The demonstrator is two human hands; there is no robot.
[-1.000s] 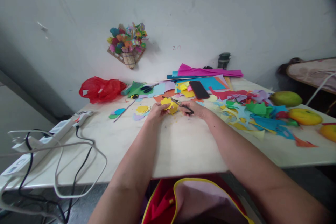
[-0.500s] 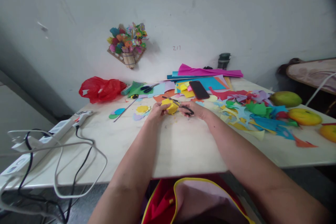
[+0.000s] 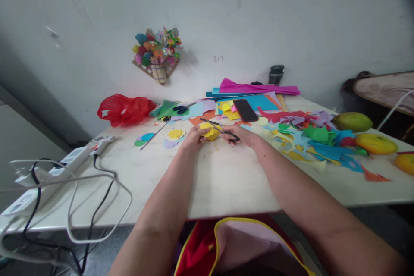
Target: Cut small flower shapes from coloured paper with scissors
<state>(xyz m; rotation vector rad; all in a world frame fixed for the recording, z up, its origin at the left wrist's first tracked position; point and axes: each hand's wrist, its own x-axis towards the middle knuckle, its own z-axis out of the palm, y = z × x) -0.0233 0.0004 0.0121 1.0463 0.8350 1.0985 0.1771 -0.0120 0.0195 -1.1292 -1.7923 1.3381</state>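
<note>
My left hand (image 3: 193,137) is closed on a piece of yellow paper (image 3: 208,130), held just above the white table (image 3: 226,181). My right hand (image 3: 241,134) grips black-handled scissors (image 3: 223,130), whose blades reach left into the yellow paper. Both hands meet near the middle of the table, in front of a black phone (image 3: 245,110) that lies on coloured sheets.
Cut paper scraps (image 3: 310,138) cover the right side, with mangoes (image 3: 375,143) beyond. Stacked coloured sheets (image 3: 255,90), a second pair of scissors (image 3: 181,108) and a red plastic bag (image 3: 124,109) lie at the back. A power strip with cables (image 3: 61,172) sits left. A paper-flower basket (image 3: 158,54) hangs on the wall.
The yellow paper has turned slightly in my left hand and the scissors have shifted a little against it. Both arms stay in place.
</note>
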